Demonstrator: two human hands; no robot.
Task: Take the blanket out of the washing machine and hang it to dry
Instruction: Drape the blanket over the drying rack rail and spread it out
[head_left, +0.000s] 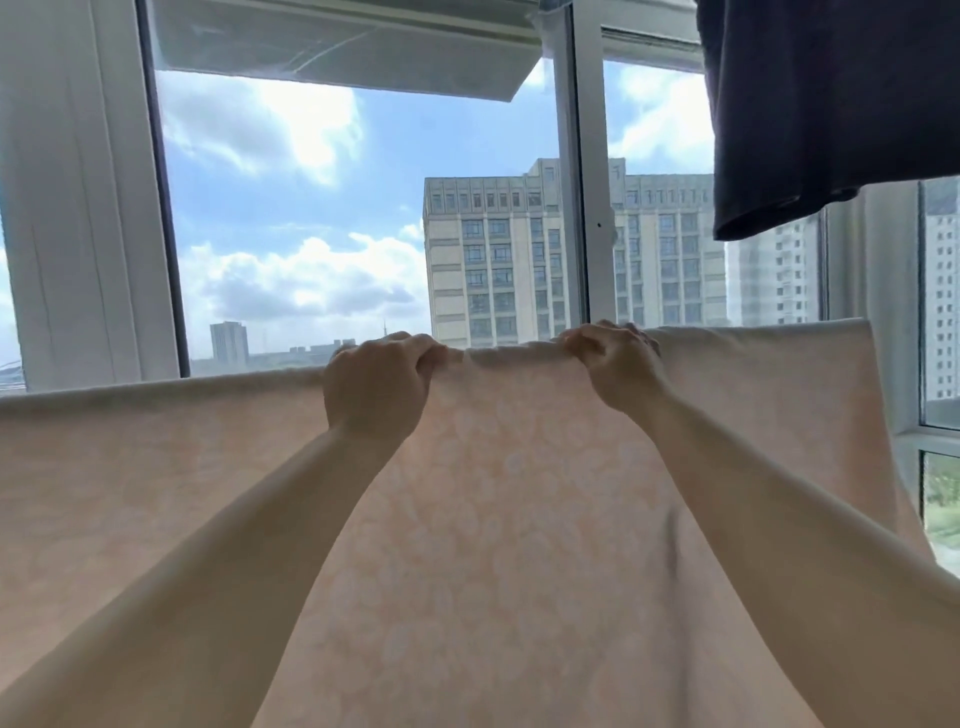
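Observation:
A pale peach blanket (509, 519) with a faint white pattern hangs spread across the lower half of the view, in front of a window. Its top edge runs nearly level from the left border to the right. My left hand (376, 384) grips that top edge with curled fingers. A little to the right, my right hand (618, 364) grips the same edge. Whatever the blanket hangs over is hidden under the fabric. The washing machine is out of view.
A dark navy garment (826, 114) hangs at the upper right, above the blanket's right end. White window frames (576, 182) stand just behind the blanket. A tilted-open sash (343, 47) juts out at the top. Tall buildings show outside.

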